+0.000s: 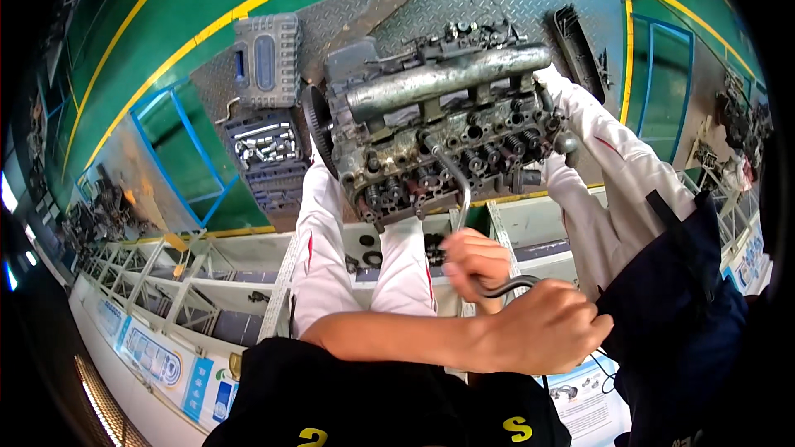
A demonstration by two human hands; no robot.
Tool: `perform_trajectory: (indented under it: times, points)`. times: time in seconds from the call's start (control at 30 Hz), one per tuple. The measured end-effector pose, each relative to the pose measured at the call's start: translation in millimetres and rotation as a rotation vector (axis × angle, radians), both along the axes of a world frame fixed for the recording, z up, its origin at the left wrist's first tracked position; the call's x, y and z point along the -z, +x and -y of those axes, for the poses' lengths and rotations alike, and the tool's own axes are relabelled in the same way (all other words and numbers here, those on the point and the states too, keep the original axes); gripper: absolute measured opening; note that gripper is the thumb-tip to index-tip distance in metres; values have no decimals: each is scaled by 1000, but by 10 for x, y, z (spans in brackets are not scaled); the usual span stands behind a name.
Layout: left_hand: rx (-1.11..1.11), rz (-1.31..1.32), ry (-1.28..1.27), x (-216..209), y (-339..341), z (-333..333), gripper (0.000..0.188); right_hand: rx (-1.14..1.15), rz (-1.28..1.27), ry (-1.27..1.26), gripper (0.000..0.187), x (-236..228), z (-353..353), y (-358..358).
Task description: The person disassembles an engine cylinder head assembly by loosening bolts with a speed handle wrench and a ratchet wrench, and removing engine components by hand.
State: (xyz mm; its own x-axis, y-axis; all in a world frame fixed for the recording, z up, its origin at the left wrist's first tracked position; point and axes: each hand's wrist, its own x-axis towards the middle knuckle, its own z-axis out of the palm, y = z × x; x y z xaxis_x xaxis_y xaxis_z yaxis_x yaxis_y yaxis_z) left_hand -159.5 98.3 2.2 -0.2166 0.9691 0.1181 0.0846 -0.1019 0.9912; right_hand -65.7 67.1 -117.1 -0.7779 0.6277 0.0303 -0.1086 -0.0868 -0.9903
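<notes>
A cylinder head [447,132] with rows of valve springs and a silvery manifold pipe [447,81] sits ahead of me. A bent metal speed brace [457,178] reaches from the head back to my hands. My right hand [478,266] is closed round the middle of the brace. Crossing over from the left, my left forearm partly hides the right wrist. My left hand [542,327] is closed at the dark near end of the brace. The tip of the brace meets the head between the springs; the exact fastener there cannot be made out.
Left of the head lies an open blue-grey socket case [265,99] with loose sockets [267,142]. A dark trough-shaped part [577,54] lies at the far right on the tread plate [505,0]. A co-worker in dark clothing [675,314] and white trousers stands close on the right.
</notes>
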Motion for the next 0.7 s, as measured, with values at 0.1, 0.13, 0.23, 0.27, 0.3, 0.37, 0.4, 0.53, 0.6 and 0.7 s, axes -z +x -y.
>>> perform_trajectory:
  times: [0.1,0.13,0.23,0.27,0.3,0.37,0.4,0.53,0.6,0.7]
  points:
    - [-80,42,-75,-86,46,9,22,707,231,-189,33,247,-373,372]
    - [-79,13,-85,-65,102,76,22,662,209,128,30,195,-625,-118]
    - [-53,-91,30,32,271,-6,22,751,75,-50,18,205,-572,-973]
    - [-48,-97,16,2,146,-29,22,441,296,355,16,-24,-380,-1017]
    - [-34,-44,7,-60,-10,-49,21,301,57,222,34,-55,-179,-1036]
    - [-35,15,-9,-82,-48,50,20,109,-60,53,37,-161,211,-523]
    - [-29,20,-7,-88,-2,122,20,177,-23,73,36,-102,242,-113]
    - [-15,-11,-48,-81,359,349,20,936,310,-164,35,120,-446,-137]
    - [-26,-73,-21,-29,415,215,23,866,381,94,35,99,-515,-779]
    - [-78,-78,-11,-90,-21,-8,25,214,2,205,34,-133,-18,-850]
